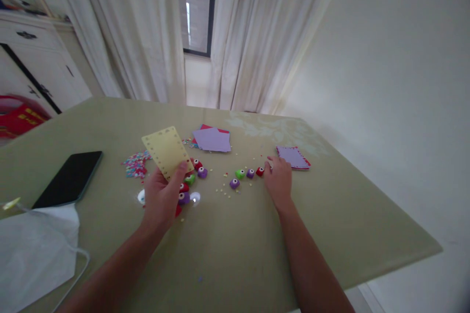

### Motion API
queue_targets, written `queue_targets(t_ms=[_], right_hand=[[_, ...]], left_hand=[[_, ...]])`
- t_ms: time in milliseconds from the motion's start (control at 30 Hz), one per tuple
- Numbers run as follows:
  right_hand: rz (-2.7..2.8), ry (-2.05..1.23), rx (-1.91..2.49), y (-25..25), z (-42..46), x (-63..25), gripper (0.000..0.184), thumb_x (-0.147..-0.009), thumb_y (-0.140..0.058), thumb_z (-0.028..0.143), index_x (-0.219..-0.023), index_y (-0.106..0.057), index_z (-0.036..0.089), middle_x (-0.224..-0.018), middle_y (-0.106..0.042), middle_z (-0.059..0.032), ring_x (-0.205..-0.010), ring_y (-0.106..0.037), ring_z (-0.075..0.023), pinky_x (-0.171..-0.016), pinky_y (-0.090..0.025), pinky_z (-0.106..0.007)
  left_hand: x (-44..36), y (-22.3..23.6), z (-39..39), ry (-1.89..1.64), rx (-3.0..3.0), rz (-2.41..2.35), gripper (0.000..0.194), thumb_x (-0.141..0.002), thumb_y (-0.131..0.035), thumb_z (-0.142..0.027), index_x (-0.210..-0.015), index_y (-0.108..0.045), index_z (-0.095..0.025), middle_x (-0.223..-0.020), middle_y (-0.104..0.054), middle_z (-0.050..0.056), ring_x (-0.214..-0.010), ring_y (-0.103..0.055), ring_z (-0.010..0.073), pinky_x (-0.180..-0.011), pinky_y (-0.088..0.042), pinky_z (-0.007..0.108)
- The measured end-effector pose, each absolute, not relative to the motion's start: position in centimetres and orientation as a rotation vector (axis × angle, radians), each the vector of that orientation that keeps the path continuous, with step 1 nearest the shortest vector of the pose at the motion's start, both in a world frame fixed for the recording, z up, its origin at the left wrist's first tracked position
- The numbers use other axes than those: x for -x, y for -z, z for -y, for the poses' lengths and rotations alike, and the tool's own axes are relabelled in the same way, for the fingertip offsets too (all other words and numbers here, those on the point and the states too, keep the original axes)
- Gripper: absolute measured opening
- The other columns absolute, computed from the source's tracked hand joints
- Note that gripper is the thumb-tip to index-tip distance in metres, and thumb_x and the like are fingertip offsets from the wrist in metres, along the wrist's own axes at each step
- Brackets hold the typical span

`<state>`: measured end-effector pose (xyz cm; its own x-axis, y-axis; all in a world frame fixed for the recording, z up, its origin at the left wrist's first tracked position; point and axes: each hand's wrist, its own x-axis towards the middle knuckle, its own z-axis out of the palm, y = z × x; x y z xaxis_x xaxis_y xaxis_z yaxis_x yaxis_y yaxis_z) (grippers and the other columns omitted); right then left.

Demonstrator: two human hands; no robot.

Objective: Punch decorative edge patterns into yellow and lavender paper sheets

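My left hand [163,195] grips a pale yellow card [167,149] by its lower right corner, thumb on its front face. A row of small dark marks or holes runs along the card's edges. Under and beside that hand lie several eyeball beads in red, purple and green, partly covered by it. My right hand [278,178] rests on the table with fingers curled and pressed together at the tips; what they pinch is too small to make out. Just left of it are a red eyeball bead [260,171], purple ones [250,173] and a green one [240,174].
Purple and red cards [213,140] lie at the middle back; a smaller purple-and-red stack [293,157] sits beyond my right hand. Colourful confetti-like bits [136,164], a black phone [69,178] and a white face mask [36,254] occupy the left. Tiny yellow pieces are scattered centrally.
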<state>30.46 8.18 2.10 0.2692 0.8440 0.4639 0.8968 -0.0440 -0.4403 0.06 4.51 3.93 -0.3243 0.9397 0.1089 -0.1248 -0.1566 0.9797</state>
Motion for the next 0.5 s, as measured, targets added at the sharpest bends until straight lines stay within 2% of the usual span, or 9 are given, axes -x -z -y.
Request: queue_targets(t_ms=[67,133,200,267,333,400,500], right_hand=[[1.667,0.098,1.692,-2.8,-7.1,-27.3,0.030,-0.103,-0.050,0.025,-0.117,-0.074,0.012,-0.116,-0.074,-0.0194,-0.114,-0.062,-0.0332,-0.107,-0.045,-0.050],[1.893,-0.090,1.441,-3.0,-5.7,-23.4,0.030,-0.107,-0.049,0.030,-0.123,-0.073,0.018,-0.117,-0.074,-0.0153,-0.112,-0.063,-0.0299,-0.104,-0.048,-0.046],[2.173,-0.245,1.215,-2.7,-4.2,-19.7,0.036,-0.107,-0.055,0.032,-0.140,-0.065,0.024,-0.134,-0.070,-0.0135,-0.123,-0.061,-0.0289,-0.109,-0.046,-0.045],[2.400,-0.254,1.052,-2.1,-3.0,-17.0,0.052,-0.105,-0.060,0.036,-0.155,-0.051,0.027,-0.155,-0.057,-0.0133,-0.134,-0.055,-0.0314,-0.113,-0.044,-0.048],[2.504,-0.252,0.985,-1.6,-2.3,-15.7,0.057,-0.103,-0.063,0.041,-0.157,-0.048,0.030,-0.163,-0.049,-0.0111,-0.135,-0.054,-0.0327,-0.112,-0.045,-0.049],[2.531,-0.284,1.013,-1.4,-2.1,-15.5,0.054,-0.102,-0.066,0.042,-0.153,-0.052,0.029,-0.159,-0.053,-0.0116,-0.131,-0.056,-0.0322,-0.110,-0.046,-0.048],[2.477,-0.420,1.177,-1.4,-2.3,-16.3,0.035,-0.102,-0.068,0.031,-0.136,-0.063,0.022,-0.132,-0.070,-0.0128,-0.118,-0.063,-0.0292,-0.103,-0.050,-0.043]], left_hand=[[0.1,-4.2,-4.6,-1.663,-0.981,-1.282,0.035,-0.088,-0.080,-0.050,-0.109,-0.077,-0.022,-0.105,-0.083,0.009,-0.084,-0.077,0.0223,-0.056,-0.058,0.027],[0.1,-4.5,-4.7,-1.693,-0.946,-1.288,0.033,-0.087,-0.081,-0.049,-0.106,-0.077,-0.022,-0.102,-0.082,0.008,-0.082,-0.077,0.0218,-0.058,-0.059,0.028],[-0.1,-4.9,-4.6,-1.716,-0.902,-1.254,0.031,-0.086,-0.080,-0.048,-0.103,-0.076,-0.022,-0.100,-0.082,0.008,-0.081,-0.077,0.0224,-0.061,-0.061,0.030],[-0.3,-5.2,-4.6,-1.748,-0.832,-1.185,0.027,-0.085,-0.079,-0.044,-0.100,-0.075,-0.021,-0.098,-0.082,0.006,-0.082,-0.078,0.0228,-0.067,-0.064,0.032],[-0.4,-5.3,-4.6,-1.783,-0.771,-1.122,0.023,-0.085,-0.078,-0.040,-0.098,-0.075,-0.021,-0.096,-0.082,0.004,-0.084,-0.079,0.0222,-0.074,-0.065,0.033],[-0.4,-5.0,-4.6,-1.781,-0.752,-1.112,0.022,-0.085,-0.078,-0.039,-0.099,-0.077,-0.022,-0.096,-0.083,0.003,-0.085,-0.079,0.0219,-0.076,-0.064,0.033],[-0.4,-4.1,-4.6,-1.694,-0.860,-1.180,0.025,-0.088,-0.077,-0.045,-0.098,-0.078,-0.021,-0.097,-0.083,0.005,-0.086,-0.079,0.0232,-0.075,-0.064,0.033]])
